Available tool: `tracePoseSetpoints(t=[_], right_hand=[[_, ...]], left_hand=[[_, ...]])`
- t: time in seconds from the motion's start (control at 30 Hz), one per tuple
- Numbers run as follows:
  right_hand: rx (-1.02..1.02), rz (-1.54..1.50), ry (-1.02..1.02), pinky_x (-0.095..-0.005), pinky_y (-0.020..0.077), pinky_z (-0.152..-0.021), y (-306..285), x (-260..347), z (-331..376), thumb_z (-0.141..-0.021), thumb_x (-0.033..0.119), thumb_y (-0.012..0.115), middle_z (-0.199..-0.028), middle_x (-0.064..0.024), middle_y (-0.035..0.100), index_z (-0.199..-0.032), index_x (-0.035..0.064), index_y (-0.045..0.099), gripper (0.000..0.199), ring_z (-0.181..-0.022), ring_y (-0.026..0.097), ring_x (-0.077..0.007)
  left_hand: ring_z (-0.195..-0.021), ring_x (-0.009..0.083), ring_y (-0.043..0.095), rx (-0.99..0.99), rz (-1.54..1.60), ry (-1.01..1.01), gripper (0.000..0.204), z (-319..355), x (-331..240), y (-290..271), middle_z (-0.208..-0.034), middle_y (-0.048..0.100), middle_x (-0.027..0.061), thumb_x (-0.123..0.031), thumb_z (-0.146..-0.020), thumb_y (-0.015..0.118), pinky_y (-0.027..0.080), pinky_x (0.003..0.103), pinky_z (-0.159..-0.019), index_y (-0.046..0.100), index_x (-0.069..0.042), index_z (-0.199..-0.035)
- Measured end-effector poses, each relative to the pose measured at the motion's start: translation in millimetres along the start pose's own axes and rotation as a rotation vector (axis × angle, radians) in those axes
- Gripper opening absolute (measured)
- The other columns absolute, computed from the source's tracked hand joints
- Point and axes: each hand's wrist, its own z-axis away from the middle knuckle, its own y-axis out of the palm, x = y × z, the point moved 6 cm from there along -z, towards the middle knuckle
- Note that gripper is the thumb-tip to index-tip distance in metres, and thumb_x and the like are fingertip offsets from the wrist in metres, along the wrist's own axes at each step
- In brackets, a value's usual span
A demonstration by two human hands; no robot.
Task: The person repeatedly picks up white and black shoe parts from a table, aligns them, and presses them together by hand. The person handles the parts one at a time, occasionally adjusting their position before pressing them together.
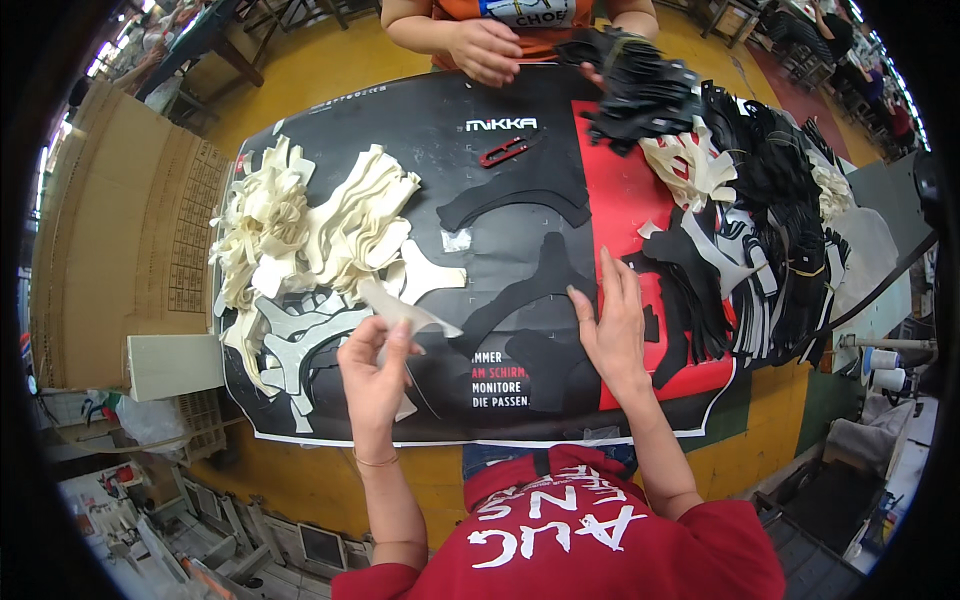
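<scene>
My left hand [378, 365] pinches a thin, pale curved cut piece [408, 310] between thumb and fingers, lifted over the table. My right hand [612, 325] lies with fingers stretched out over the table, at the edge of a black Y-shaped cut piece [540, 275]; it holds nothing. Past that lies another black curved piece [520, 197]. Left of my left hand, a cream cut piece [428, 272] rests beside a pile of cream pieces [360, 215] and some grey-white pieces [300, 335].
Across the table a person's hands [485, 50] handle a black bundle [640, 85]. Red thread snips [508, 150] lie near the far edge. Stacks of black pieces [775, 190] fill the right end. A cardboard box [125, 220] stands at left, thread spools [882, 368] at right.
</scene>
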Motion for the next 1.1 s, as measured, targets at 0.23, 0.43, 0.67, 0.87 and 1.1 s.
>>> tracePoseSetpoints(t=[0.23, 0.43, 0.67, 0.87, 1.1], right_hand=[[0.300, -0.104, -0.028, -0.0438, 0.0464, -0.090, -7, -14, 54, -0.089, 0.016, 0.074, -0.108, -0.0117, 0.059, -0.104, 0.0036, 0.067, 0.021, -0.103, 0.058, -0.0325], [0.223, -0.266, 0.050, -0.0411, 0.0451, -0.093, -22, -22, 55, -0.087, 0.017, 0.075, -0.127, -0.0148, 0.060, -0.116, 0.0067, 0.070, 0.031, -0.112, 0.057, -0.0325], [0.357, 0.052, -0.166, -0.0486, 0.0406, -0.101, -9, -13, 25, -0.090, 0.019, 0.071, -0.142, -0.0173, 0.053, -0.126, 0.0110, 0.070, 0.036, -0.127, 0.050, -0.0367], [0.289, -0.304, 0.093, -0.0399, 0.0500, -0.091, -19, -38, 12, -0.094, 0.011, 0.067, -0.122, -0.0160, 0.065, -0.114, 0.0035, 0.072, 0.022, -0.109, 0.062, -0.0322], [0.208, -0.207, -0.003, -0.0383, 0.0521, -0.083, -28, -39, 25, -0.090, 0.006, 0.070, -0.107, -0.0111, 0.068, -0.111, 0.0043, 0.073, 0.021, -0.097, 0.064, -0.0289]], left_hand=[[-0.058, 0.0089, 0.064, 0.230, -0.245, -0.059, 0.023, -12, -8, 77, -0.070, 0.070, 0.0062, -0.016, -0.096, 0.069, 0.049, 0.026, -0.057, 0.069, 0.006, -0.091], [-0.059, 0.0148, 0.064, 0.404, -0.446, 0.044, 0.028, -12, -5, 125, -0.068, 0.069, 0.0103, -0.023, -0.096, 0.069, 0.048, 0.030, -0.057, 0.071, 0.004, -0.091], [-0.083, 0.0423, 0.071, 0.467, -0.545, 0.060, 0.032, -30, 0, 132, -0.087, 0.072, 0.0251, -0.029, -0.091, 0.070, 0.055, 0.044, -0.075, 0.074, 0.003, -0.093], [-0.087, 0.0424, 0.071, 0.510, -0.579, 0.027, 0.035, -47, 15, 147, -0.087, 0.072, 0.0269, -0.029, -0.088, 0.071, 0.055, 0.043, -0.077, 0.074, 0.005, -0.094], [-0.050, 0.0044, 0.051, 0.514, -0.506, -0.070, 0.032, -53, 20, 152, -0.056, 0.059, 0.0007, -0.023, -0.093, 0.072, 0.039, 0.025, -0.048, 0.070, 0.007, -0.081]])
